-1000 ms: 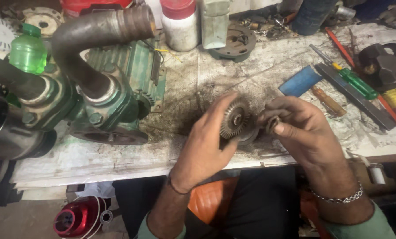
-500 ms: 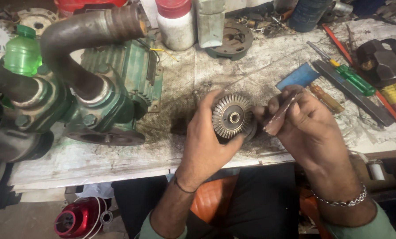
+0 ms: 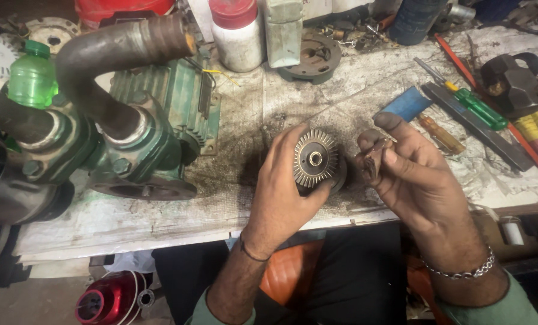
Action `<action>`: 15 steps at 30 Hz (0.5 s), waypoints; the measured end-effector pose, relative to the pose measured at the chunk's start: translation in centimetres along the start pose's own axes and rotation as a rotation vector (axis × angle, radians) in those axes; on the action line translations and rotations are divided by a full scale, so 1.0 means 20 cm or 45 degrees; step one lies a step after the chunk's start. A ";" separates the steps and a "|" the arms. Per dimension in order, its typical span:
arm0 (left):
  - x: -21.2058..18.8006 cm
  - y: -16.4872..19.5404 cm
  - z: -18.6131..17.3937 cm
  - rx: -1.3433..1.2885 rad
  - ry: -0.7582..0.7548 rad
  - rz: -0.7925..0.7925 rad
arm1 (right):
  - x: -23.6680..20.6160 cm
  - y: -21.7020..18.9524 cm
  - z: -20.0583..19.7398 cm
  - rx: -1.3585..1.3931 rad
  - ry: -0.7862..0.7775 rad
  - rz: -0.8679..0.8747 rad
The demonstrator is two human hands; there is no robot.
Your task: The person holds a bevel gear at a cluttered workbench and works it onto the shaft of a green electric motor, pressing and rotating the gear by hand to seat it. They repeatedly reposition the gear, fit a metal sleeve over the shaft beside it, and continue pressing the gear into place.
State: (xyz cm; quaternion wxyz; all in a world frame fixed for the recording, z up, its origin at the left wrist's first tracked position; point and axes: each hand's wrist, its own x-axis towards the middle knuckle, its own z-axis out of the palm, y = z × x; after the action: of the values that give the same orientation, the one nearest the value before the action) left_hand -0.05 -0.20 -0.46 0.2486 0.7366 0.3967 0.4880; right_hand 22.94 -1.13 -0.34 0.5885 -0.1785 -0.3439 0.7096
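Note:
My left hand (image 3: 284,186) grips a round metal impeller (image 3: 315,159) with radial vanes and a centre hole, its face turned up toward the camera. It is held just above the near part of the dirty workbench (image 3: 221,198). My right hand (image 3: 410,171) is close beside the impeller on the right, fingers curled and pinching a small dark part (image 3: 372,165) that I cannot make out. A metal bracelet (image 3: 461,271) is on my right wrist.
A green pump body (image 3: 154,129) with a rusty bent pipe (image 3: 109,57) fills the left of the bench. A green bottle (image 3: 31,78), a white jar with red lid (image 3: 238,33), screwdrivers (image 3: 470,102), a blue flat piece (image 3: 406,103) and a round metal cover (image 3: 314,57) lie behind and right.
My left hand turned the impeller so its vaned face looks up. My right hand drew slightly away to the right, still pinching the small part.

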 end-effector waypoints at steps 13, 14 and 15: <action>-0.01 0.00 0.01 -0.074 0.031 0.057 | 0.01 0.03 0.17 -1.460 0.126 -0.419; -0.01 0.00 0.01 -0.070 0.027 0.058 | 0.01 0.03 0.18 -1.562 0.107 -0.453; -0.01 0.00 0.01 -0.067 0.023 0.058 | 0.01 0.03 0.19 -1.665 0.087 -0.486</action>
State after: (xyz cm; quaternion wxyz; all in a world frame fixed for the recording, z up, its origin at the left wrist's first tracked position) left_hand -0.02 -0.39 -0.71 0.2532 0.7342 0.3691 0.5104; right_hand 20.01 -2.08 1.99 0.4848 -0.4560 -0.7088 0.2336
